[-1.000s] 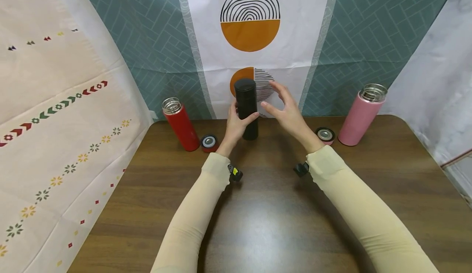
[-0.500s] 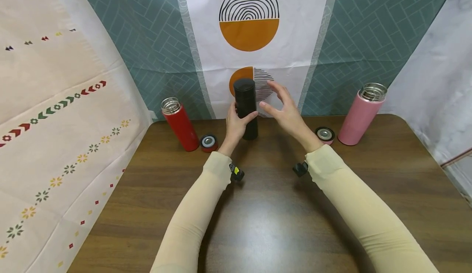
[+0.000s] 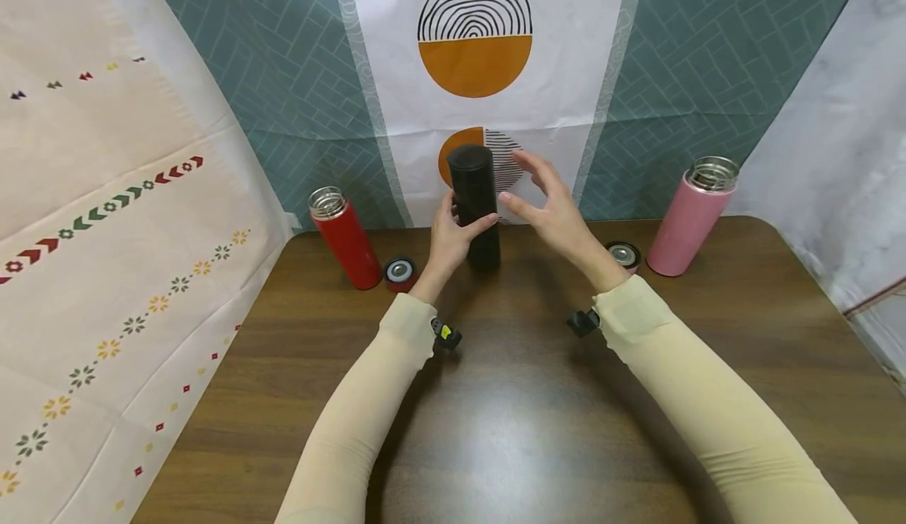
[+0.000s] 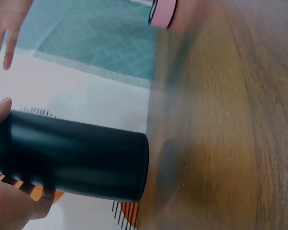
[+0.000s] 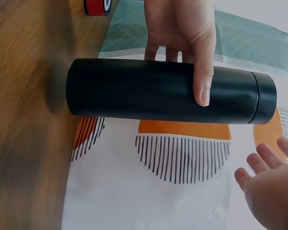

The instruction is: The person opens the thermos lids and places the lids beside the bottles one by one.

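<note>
A black thermos bottle (image 3: 474, 193) with a lid on top stands near the table's back edge in the head view. My left hand (image 3: 451, 234) grips it around the middle, thumb across the front. In the left wrist view the bottle's (image 4: 86, 155) base looks lifted slightly clear of the table, with a shadow beside it. My right hand (image 3: 555, 213) is held to the right of the bottle, fingers spread and bent a little, touching nothing. The seam of the bottle's lid (image 5: 265, 98) shows in the right wrist view, with the right fingers near that end.
A red thermos (image 3: 347, 241) without a lid stands at left, its lid (image 3: 400, 274) upturned beside it. To the right is an uncapped pink thermos (image 3: 690, 225) with its upturned lid (image 3: 624, 256). Patterned cloths (image 3: 283, 75) hang behind the wooden table (image 3: 495, 398).
The black bottle has shifted slightly in my left hand's grip, appearing a little raised and nearer. My right hand stays beside it with almost no movement.
</note>
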`<state>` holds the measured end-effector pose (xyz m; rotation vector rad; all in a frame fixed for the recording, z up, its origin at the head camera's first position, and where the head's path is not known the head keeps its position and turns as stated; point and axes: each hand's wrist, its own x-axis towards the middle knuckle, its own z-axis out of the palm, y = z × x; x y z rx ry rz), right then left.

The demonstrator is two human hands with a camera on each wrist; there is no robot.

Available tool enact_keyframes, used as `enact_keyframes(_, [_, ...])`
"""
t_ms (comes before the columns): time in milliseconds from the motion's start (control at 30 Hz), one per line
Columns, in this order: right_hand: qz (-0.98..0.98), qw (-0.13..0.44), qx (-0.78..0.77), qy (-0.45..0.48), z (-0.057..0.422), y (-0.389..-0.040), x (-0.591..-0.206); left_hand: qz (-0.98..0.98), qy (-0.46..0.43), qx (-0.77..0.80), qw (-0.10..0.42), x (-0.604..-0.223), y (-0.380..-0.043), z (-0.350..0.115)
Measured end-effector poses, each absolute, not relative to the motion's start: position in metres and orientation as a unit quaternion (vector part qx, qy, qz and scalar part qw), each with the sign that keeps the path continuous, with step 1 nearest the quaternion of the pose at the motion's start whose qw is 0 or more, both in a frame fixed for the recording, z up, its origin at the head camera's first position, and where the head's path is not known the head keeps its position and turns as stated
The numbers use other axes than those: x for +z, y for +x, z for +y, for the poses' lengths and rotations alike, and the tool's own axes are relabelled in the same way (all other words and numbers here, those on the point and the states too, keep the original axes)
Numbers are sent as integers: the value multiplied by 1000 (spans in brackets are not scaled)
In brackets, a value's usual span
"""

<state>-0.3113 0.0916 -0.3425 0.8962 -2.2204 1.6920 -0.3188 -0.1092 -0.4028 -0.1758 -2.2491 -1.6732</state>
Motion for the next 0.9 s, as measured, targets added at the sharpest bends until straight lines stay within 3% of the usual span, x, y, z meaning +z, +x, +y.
enact_keyframes(600, [-764,68,560,312,110,-276,-321,-762,-177,-619,61,-384,-275,-97])
enact_keyframes(900, [-772,62,557,300,116,-266,-316,-767,-203,-608,40,-385,-264,-90])
